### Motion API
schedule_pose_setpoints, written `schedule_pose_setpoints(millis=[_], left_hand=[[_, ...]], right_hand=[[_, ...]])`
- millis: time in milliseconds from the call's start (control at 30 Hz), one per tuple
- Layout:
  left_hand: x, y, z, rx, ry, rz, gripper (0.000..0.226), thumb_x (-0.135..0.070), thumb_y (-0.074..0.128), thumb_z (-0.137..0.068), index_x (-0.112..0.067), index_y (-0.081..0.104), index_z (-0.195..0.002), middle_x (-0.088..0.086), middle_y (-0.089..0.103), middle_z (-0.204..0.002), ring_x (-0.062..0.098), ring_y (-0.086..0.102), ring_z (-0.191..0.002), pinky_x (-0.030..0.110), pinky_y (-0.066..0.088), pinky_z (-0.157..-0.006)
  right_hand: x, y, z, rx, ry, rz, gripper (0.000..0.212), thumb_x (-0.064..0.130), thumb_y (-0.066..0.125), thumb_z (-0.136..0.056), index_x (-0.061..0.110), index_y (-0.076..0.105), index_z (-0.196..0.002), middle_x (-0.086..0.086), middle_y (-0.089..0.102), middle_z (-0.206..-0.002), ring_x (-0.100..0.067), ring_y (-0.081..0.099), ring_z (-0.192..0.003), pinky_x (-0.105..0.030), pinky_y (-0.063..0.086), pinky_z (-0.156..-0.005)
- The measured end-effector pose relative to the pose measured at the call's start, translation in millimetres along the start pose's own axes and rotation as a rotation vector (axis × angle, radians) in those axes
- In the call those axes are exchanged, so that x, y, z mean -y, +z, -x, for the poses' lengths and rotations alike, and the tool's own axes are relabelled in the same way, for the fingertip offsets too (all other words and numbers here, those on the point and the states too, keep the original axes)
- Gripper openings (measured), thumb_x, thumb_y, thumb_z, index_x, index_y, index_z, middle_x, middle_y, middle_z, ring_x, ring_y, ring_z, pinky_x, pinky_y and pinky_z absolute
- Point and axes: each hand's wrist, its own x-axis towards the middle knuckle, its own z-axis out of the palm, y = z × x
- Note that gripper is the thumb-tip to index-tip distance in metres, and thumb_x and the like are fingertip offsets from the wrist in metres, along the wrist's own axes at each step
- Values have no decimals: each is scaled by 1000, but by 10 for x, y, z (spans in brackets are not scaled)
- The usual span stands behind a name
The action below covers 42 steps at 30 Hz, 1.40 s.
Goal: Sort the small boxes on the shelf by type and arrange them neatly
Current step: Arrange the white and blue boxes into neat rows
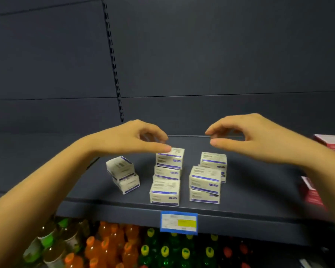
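Boxes (205, 183), white with purple stripes, are standing in four small stacks on the dark shelf (259, 192): a skewed pair at left, a taller middle stack (165, 190), and two at right, one behind the other. The left hand (132, 138) is hovering over the middle stack, thumb touching its top box (170, 160); the blur hides whether the curled fingers are gripping it. The right hand (255, 138) is hanging above the right stacks, fingers curved, holding nothing.

Nine white boxes (169, 161) (roughly), one shelf label (179, 222).
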Motion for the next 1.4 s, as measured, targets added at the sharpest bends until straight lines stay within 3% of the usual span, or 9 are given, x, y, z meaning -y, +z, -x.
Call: schedule_pose_setpoints(millis=[67, 233, 467, 600, 733, 867, 1000, 1167, 1400], left_hand=[[145, 32, -45, 21, 46, 20, 50, -60, 62, -63, -36, 62, -106, -21, 64, -106, -5, 59, -98, 11, 49, -84], [319, 96, -154, 73, 161, 53, 49, -57, 65, -59, -37, 61, -104, -21, 65, -102, -3, 57, -98, 14, 46, -86], [421, 135, -255, 70, 247, 123, 39, -48, 69, -63, -31, 65, -98, -15, 68, -97, 2, 60, -95, 16, 46, -85], [457, 58, -297, 17, 238, 146, 38, -51, 70, -60, -32, 67, -93, -16, 69, -95, 6, 60, -92, 27, 48, -87], [547, -84, -441, -57, 210, 191, 36, -47, 74, -60, -29, 70, -91, -12, 72, -92, 12, 64, -89, 37, 51, -89], [715, -115, -759, -120, 150, 223, 30, -30, 80, -64, -22, 71, -92, -5, 73, -91, 17, 65, -88, 34, 54, -87], [890, 88, -1031, -159, 88, 271, 31, -22, 84, -62, -17, 71, -90, 0, 71, -86, 10, 60, -76, 20, 49, -76], [1146, 380, -1209, -167, 50, 226, 34, -24, 85, -60, -20, 69, -90, -5, 68, -82, 6, 58, -73, 12, 47, -71], [1313, 576, -1312, -157, 3, 283, 40, -29, 82, -63, -18, 68, -99, -2, 71, -95, 11, 64, -88, 22, 51, -80]], right_hand=[[43, 103, 16, 23, 54, -7, 51, 74, 43, -65, 42, 62, -99, 24, 66, -95, 2, 60, -91, -35, 52, -83], [107, 262, 152, 106, 173, 80, 65, 85, 40, -55, 45, 59, -102, 31, 60, -98, 5, 56, -91, -31, 51, -82], [182, 366, 325, 99, 250, 217, 61, 83, 48, -52, 48, 48, -103, 37, 48, -99, 12, 47, -94, -18, 42, -74], [197, 414, 343, 129, 233, 288, 53, 80, 45, -60, 47, 47, -102, 36, 43, -100, 14, 43, -91, -13, 36, -64], [163, 280, 163, 66, 209, 130, 50, 76, 52, -60, 46, 54, -99, 28, 55, -99, 5, 52, -91, -17, 38, -65], [-71, 192, -248, -138, 211, -188, 34, 51, 69, -65, 31, 65, -92, 19, 64, -90, 1, 58, -77, -8, 43, -65], [-421, 353, -645, -137, 271, -198, 25, 35, 75, -72, 27, 65, -94, 12, 64, -90, -3, 56, -73, -16, 46, -70], [-786, 655, -799, -84, 359, -153, 29, 33, 77, -71, 23, 65, -96, 1, 67, -98, -12, 59, -79, -28, 49, -79], [-1007, 883, -809, 48, 440, -77, 34, 45, 74, -70, 29, 64, -98, 11, 66, -94, -9, 61, -84, -40, 52, -84]])
